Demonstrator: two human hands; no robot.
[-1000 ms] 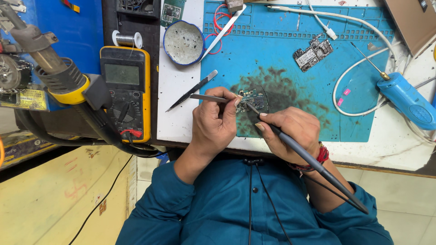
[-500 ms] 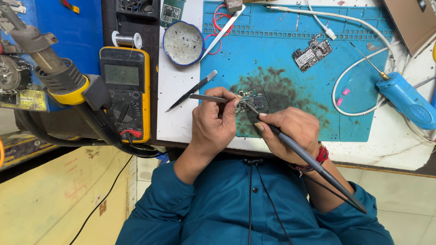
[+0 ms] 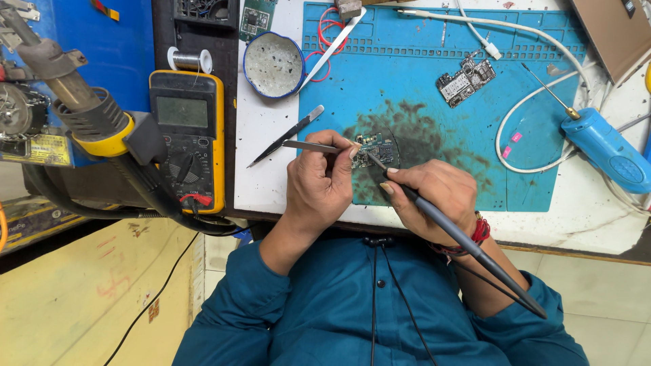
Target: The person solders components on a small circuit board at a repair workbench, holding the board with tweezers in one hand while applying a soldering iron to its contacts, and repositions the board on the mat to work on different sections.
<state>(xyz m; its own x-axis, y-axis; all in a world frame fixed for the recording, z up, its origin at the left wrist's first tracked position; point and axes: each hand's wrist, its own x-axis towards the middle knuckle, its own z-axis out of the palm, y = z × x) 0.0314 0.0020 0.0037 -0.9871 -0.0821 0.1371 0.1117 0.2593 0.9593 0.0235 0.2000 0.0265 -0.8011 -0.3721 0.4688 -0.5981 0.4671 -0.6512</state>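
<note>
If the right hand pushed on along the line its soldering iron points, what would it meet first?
The right hand aims the soldering iron up and left; its tip already sits at the small circuit board. Beyond that, probably the tweezers in the left hand, though depth is unclear.

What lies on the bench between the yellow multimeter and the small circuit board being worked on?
In the head view, loose dark tweezers lie on the white surface between the yellow multimeter and the small circuit board.

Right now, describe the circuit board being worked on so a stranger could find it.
Start at the blue mat. On its dark scorched patch, between the left hand and right hand, lies the small circuit board. Unlike the other board farther up, an iron tip touches it.
</note>
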